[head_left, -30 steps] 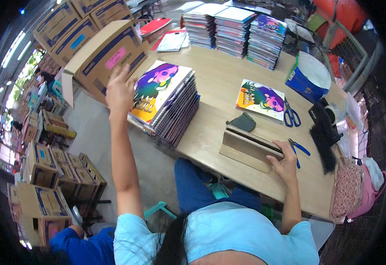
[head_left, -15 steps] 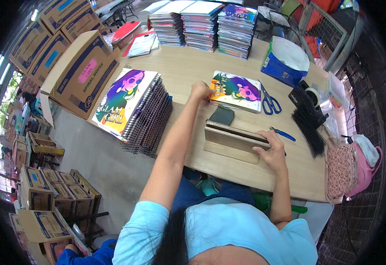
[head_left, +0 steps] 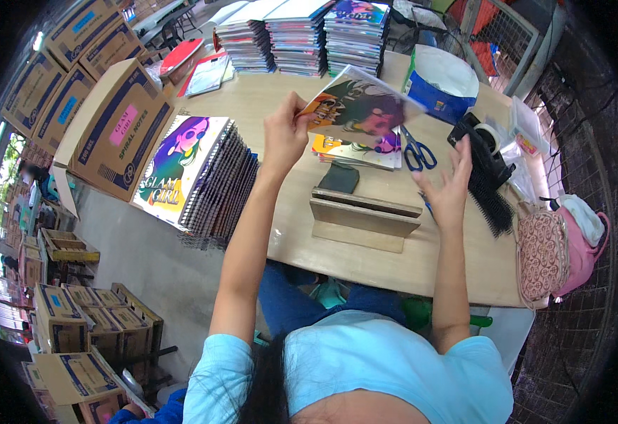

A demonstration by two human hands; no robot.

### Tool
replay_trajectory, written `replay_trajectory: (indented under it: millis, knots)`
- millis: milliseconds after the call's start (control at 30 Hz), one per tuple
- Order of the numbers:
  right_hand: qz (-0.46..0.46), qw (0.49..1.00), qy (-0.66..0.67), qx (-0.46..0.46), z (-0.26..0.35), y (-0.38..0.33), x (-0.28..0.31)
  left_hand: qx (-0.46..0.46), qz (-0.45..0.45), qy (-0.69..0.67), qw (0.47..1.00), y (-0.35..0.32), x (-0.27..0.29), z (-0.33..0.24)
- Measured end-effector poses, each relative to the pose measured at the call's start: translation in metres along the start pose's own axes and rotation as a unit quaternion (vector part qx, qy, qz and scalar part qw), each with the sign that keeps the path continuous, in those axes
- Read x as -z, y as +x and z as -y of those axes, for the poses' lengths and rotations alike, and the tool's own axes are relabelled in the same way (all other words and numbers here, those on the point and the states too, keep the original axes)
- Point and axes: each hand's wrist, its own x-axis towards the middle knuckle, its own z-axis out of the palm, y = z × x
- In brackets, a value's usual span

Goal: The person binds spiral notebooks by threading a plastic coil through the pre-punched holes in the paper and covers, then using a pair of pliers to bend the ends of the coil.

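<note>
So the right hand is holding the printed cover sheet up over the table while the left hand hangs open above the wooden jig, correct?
Not quite: the hands are swapped. In the head view the left hand pinches the printed cover sheet up over the table, and the right hand hangs open above the wooden jig.

Tall piles of notebooks point(head_left: 302, 32) along the table's far edge. Blue-handled scissors point(head_left: 418, 154) on the tabletop beside a blue-and-white bag point(head_left: 442, 83). Black tape dispenser point(head_left: 484, 145) further right, black spiral combs point(head_left: 494, 208) below it (probably binding coils, detail blurred). Pink bag point(head_left: 560, 247) hangs off the table corner. Cardboard cartons point(head_left: 114, 127) stacked at left.
</note>
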Motion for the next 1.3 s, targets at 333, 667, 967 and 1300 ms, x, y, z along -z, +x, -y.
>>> replay_trajectory:
  millis: [333,667,967,1300]
  knots:
    - [0.221,0.968,0.118,0.015,0.066,-0.026,-0.063,0.160,-0.029,-0.269,0.949,-0.106,0.059,0.016]
    - [0.237,0.968,0.071,0.028,0.059,-0.032,-0.060,0.162,-0.021,-0.256,0.953,-0.121,0.052,0.030]
    - [0.218,0.975,0.027,-0.018,0.045,-0.039,-0.027,0.180,0.039,-0.265,0.947,-0.132,0.031,0.029]
    - [0.186,0.956,0.158,-0.165,-0.060,-0.110,0.029,0.111,0.029,-0.269,0.956,-0.165,-0.027,-0.003]
